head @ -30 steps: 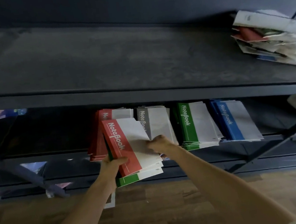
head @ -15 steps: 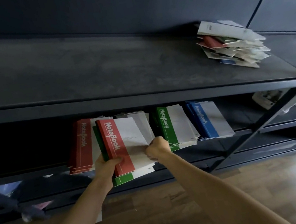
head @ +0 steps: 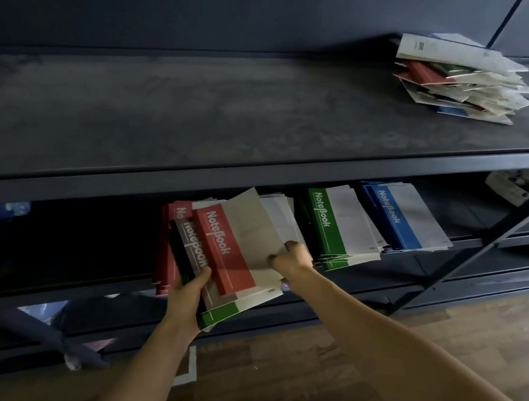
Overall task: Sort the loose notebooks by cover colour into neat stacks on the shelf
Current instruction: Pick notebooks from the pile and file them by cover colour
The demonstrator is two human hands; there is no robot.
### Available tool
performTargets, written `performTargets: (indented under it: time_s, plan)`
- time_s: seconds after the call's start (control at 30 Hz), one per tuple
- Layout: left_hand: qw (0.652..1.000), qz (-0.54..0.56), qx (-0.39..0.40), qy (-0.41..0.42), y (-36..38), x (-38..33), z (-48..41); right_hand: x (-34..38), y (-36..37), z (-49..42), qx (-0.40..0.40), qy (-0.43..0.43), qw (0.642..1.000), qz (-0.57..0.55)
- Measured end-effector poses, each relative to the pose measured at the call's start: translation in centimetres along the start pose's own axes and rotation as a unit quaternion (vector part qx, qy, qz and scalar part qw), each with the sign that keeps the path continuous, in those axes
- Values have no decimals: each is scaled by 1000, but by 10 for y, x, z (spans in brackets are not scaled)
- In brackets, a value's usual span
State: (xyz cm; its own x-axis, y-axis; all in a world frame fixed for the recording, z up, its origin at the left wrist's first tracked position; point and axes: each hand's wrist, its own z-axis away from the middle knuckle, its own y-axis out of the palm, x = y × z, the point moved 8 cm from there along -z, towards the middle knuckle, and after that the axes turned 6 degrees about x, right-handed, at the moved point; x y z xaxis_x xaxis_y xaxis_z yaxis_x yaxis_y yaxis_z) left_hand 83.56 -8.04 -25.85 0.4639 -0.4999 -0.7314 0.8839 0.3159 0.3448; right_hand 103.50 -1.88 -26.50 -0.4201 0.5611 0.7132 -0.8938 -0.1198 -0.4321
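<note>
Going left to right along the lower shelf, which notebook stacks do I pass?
In order: red stack → pale stack, partly behind the held notebooks → green stack → blue stack.

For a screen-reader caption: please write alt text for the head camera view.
A left hand holds a bundle of notebooks while the right hand pinches its top red notebook, before a red stack, green stack and blue stack. A messy pile lies on the upper shelf.

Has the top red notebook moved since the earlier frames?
Yes. The red notebook, pinched by the right hand, has shifted right toward the green stack, uncovering a grey notebook beneath.
</note>
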Motion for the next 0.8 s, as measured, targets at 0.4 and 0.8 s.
performTargets:
  time_s: [0.4,0.8]
  plan:
    - [995,27,-95,22,-92,-16,19,25,62,-18,5,-30,981,190]
    - [989,46,-139,38,-151,-26,47,45,90,-28,-33,-16,949,312]
